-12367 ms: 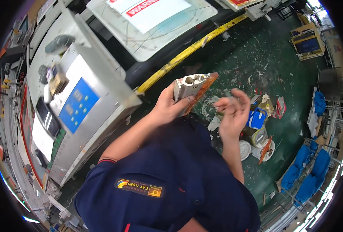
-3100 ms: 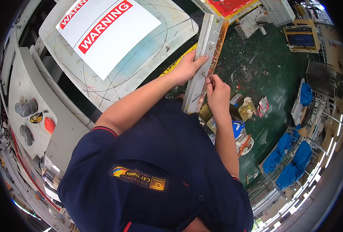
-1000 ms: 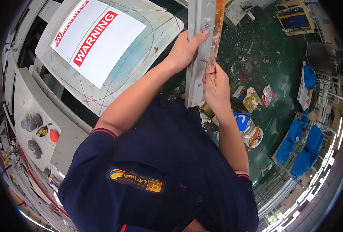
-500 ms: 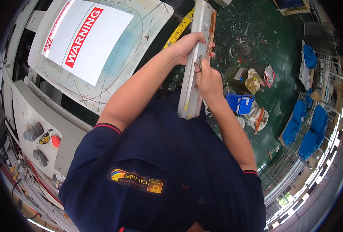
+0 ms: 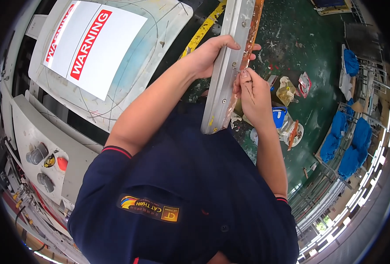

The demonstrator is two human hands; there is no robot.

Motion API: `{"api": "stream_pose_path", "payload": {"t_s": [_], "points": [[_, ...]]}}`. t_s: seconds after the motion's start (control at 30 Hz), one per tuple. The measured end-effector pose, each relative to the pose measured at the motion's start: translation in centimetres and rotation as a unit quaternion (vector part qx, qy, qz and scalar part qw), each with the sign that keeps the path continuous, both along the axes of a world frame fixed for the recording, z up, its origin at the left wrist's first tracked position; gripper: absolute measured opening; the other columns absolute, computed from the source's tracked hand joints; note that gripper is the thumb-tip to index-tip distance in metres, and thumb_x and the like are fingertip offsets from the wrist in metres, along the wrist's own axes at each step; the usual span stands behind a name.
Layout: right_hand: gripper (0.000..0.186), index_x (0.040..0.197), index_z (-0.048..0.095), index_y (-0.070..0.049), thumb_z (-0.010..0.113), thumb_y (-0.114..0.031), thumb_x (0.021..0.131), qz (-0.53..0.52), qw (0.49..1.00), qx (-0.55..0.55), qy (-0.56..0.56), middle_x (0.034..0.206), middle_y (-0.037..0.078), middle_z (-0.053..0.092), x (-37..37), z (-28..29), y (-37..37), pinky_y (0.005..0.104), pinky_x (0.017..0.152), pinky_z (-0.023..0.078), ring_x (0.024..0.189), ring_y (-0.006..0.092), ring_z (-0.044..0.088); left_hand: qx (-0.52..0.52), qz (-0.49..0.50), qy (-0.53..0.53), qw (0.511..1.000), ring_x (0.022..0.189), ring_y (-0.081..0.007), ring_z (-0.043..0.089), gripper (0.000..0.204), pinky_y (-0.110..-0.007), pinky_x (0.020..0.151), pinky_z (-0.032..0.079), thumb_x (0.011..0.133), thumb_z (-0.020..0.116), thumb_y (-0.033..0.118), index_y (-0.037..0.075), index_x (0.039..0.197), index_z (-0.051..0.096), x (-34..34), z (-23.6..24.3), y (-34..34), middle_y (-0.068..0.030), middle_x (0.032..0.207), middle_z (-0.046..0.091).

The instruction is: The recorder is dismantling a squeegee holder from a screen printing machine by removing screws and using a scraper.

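A long metal squeegee (image 5: 218,94) with a worn orange-brown blade edge stands slanted in front of me, its near end against my shirt. Several screws sit along its metal face. My left hand (image 5: 210,55) is wrapped round it from the left, thumb on the face and fingertips showing past the blade side. Lower down, my right hand (image 5: 256,97) is closed in a pinch at the blade side. Between thumb and finger it holds a small thin tool, which looks like a hex key (image 5: 236,69), its tip at one screw. Most of that tool is hidden by the fingers.
To the left, a white sheet with red printed panels (image 5: 96,48) lies on a stained pale board (image 5: 160,53). A blue container (image 5: 279,118), bags and a white tub (image 5: 297,137) stand on the green floor at right. Racks with blue bundles (image 5: 362,134) are farther right.
The squeegee has turned, showing more of its screwed face, and shifted slightly right. My right hand has moved right, from over the metal face to the blade side.
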State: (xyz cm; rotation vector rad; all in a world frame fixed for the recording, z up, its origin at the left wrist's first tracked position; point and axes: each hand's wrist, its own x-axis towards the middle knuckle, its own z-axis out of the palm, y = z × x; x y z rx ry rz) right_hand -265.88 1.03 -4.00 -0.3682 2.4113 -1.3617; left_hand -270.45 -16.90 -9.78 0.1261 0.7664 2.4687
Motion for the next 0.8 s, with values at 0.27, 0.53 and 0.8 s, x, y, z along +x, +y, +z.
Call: {"api": "stream_pose_path", "payload": {"t_s": [0.27,0.53,0.8], "points": [[0.033,0.091,0.055,0.001,0.043,-0.021,0.113,-0.03,0.998,-0.06,0.0,0.07,0.005,0.057,-0.3,-0.7,-1.8,0.0295,0.06,0.044,0.064,0.0116,0.055,-0.008,0.045,-0.055,0.997,0.105,-0.021,0.06,0.061,-0.04,0.096,0.051,0.089,0.058,0.032,0.0,0.14,0.055,0.3,0.8,-0.5,-0.0115,0.116,0.062],[0.036,0.091,0.056,-0.001,0.042,-0.024,0.114,-0.03,0.999,-0.028,-0.016,0.065,0.001,0.051,-0.4,-0.2,-2.5,0.0266,0.055,0.04,0.058,0.0074,0.047,-0.012,0.056,-0.056,0.997,0.121,-0.0238,0.058,0.069,-0.045,0.102,0.051,0.086,0.062,0.024,-0.001,0.148,0.044,0.5,1.6,-1.3,-0.0133,0.133,0.059],[0.036,0.114,0.059,0.003,0.041,-0.028,0.115,-0.008,0.998,-0.025,-0.061,0.064,-0.002,0.045,-1.4,0.4,-2.8,0.0259,0.047,0.039,0.046,0.0067,0.042,-0.101,0.096,-0.051,0.989,0.111,-0.0206,0.059,0.064,-0.04,0.094,0.055,0.083,0.056,0.015,-0.004,0.143,0.049,0.2,2.0,-1.5,-0.0122,0.13,0.06]]}}
